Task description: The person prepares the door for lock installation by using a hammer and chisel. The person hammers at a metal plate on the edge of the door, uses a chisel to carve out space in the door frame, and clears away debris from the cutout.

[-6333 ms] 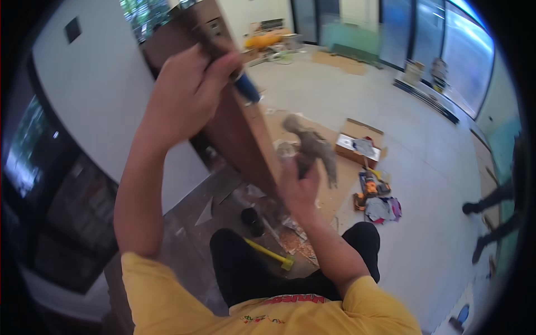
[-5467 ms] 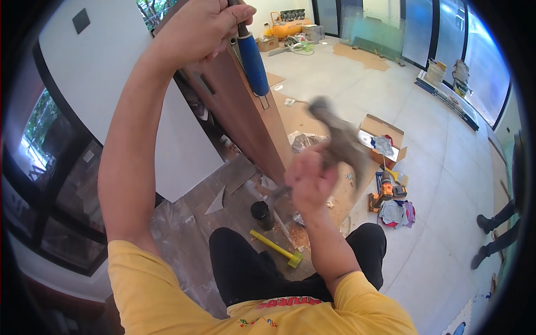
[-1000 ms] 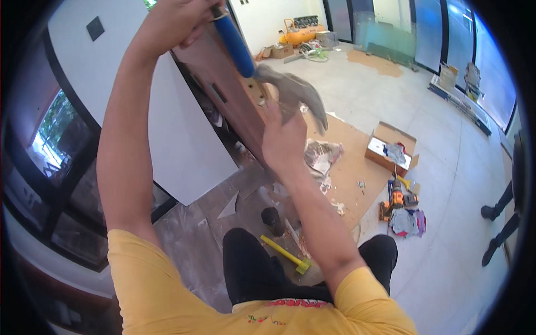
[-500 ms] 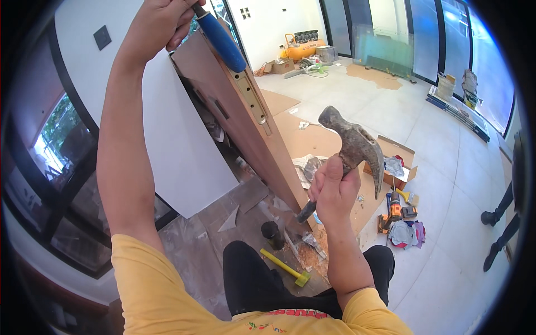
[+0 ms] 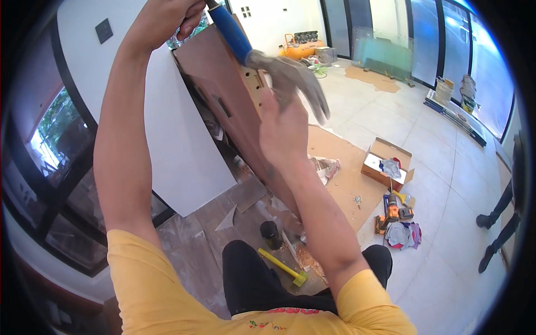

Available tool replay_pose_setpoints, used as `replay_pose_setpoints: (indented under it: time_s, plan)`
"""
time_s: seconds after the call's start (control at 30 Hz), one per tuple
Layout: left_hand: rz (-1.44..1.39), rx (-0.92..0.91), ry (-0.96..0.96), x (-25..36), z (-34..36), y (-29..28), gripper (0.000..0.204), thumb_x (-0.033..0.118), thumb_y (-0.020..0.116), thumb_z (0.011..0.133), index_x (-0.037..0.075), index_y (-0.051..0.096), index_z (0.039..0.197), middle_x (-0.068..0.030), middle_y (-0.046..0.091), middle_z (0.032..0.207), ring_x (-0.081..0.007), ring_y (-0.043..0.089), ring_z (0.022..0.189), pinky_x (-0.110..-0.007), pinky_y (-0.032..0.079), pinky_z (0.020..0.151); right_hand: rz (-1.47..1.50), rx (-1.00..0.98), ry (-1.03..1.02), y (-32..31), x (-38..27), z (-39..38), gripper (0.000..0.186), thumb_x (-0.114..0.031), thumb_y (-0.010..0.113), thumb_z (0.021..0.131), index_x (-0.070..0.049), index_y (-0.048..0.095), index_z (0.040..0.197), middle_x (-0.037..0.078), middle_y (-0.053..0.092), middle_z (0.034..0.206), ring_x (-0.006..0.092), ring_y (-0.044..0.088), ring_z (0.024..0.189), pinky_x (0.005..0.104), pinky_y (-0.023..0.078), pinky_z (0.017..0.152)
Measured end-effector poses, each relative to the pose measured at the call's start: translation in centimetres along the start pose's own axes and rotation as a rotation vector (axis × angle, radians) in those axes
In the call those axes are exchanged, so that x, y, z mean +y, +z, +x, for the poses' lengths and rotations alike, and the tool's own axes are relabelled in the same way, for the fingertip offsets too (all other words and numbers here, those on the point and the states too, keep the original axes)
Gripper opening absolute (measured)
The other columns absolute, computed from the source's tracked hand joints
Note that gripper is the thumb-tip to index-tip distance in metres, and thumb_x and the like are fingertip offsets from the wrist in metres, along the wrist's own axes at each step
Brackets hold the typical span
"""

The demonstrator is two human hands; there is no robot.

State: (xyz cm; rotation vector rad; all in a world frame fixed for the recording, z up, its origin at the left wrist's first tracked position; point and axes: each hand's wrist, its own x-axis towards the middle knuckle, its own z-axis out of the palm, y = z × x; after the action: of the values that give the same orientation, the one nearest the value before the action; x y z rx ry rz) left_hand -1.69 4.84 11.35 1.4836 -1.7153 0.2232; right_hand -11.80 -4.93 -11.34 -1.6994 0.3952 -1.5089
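Note:
At the top left, my left hand (image 5: 167, 22) is closed around the dark shank of a blue-handled chisel (image 5: 230, 32); its blade end is out of view. The chisel lies along the narrow edge of a brown door panel (image 5: 204, 72) standing on its side. My right hand (image 5: 283, 131) grips a worn claw hammer (image 5: 298, 84), blurred by motion. The hammer's face meets, or nearly meets, the butt of the blue handle. Behind it, a brass-coloured plate with holes (image 5: 251, 74) on the panel's edge is partly hidden.
A yellow mallet (image 5: 283, 268) and a black cylinder (image 5: 271, 234) lie between my knees, near wood shavings. To the right are an open cardboard box (image 5: 379, 173), an orange cordless drill (image 5: 393, 211) and rags (image 5: 403, 234). Another person's legs (image 5: 502, 218) stand at far right.
My right hand has swung the hammer up and left, from beside the panel to the chisel's butt. My left hand keeps its hold, shifted slightly right in the picture.

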Motion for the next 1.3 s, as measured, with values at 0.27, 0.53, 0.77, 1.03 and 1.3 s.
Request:
replay_pose_setpoints:
  time_s: [0.27, 0.53, 0.77, 1.03, 1.3]
  plan:
    - [-0.024, 0.021, -0.001, -0.3, -0.3, -0.3, 0.035, 0.026, 0.047, 0.103, 0.009, 0.049, 0.073, 0.0054, 0.04, 0.052, -0.0078, 0.044, 0.038, -0.025, 0.038, 0.036, 0.677, 0.137, -0.245, -5.8, -2.9, -3.1, 0.032, -0.038, 0.051, 0.1, -0.007, 0.046, 0.094, 0.008, 0.049, 0.065, 0.0222, 0.05, 0.05, 0.0358, 0.042, 0.045]
    - [-0.148, -0.048, 0.045, 2.0, -0.2, 0.3, 0.023, 0.022, 0.047, 0.102, 0.007, 0.053, 0.085, 0.0042, 0.042, 0.057, -0.0073, 0.043, 0.041, -0.023, 0.037, 0.037, 0.001, -0.153, -0.059, -6.5, -1.9, -5.1, 0.03, -0.022, 0.056, 0.096, 0.005, 0.058, 0.108, 0.027, 0.064, 0.1, 0.0435, 0.061, 0.097, 0.0453, 0.047, 0.084]
    - [-0.255, 0.082, 0.066, -0.7, -6.0, 0.1, 0.027, 0.026, 0.05, 0.101, 0.001, 0.06, 0.097, 0.0027, 0.036, 0.057, -0.007, 0.035, 0.04, -0.022, 0.03, 0.038, -0.101, -0.812, 0.195, -13.4, 4.3, -15.0, 0.039, -0.036, 0.054, 0.097, 0.002, 0.061, 0.104, 0.023, 0.067, 0.086, 0.0409, 0.066, 0.082, 0.0452, 0.051, 0.074]
    - [-0.323, 0.049, 0.054, -2.4, -8.7, 3.1, 0.028, 0.025, 0.056, 0.098, -0.003, 0.057, 0.098, -0.0067, 0.053, 0.077, -0.0099, 0.045, 0.05, -0.023, 0.039, 0.041, -0.615, -1.419, 0.326, -13.0, 16.0, -25.4, 0.043, -0.036, 0.057, 0.094, 0.003, 0.054, 0.112, 0.026, 0.068, 0.085, 0.042, 0.068, 0.085, 0.05, 0.054, 0.074]
    - [-0.327, 0.002, 0.236, -2.5, -8.2, 2.0, 0.026, 0.027, 0.052, 0.101, 0.002, 0.054, 0.105, -0.0086, 0.051, 0.083, -0.0134, 0.055, 0.063, -0.023, 0.048, 0.05, -0.527, -1.519, 0.235, -13.2, 11.4, -24.1, 0.037, -0.032, 0.057, 0.094, 0.003, 0.057, 0.106, 0.023, 0.07, 0.088, 0.0405, 0.069, 0.085, 0.0495, 0.054, 0.074]
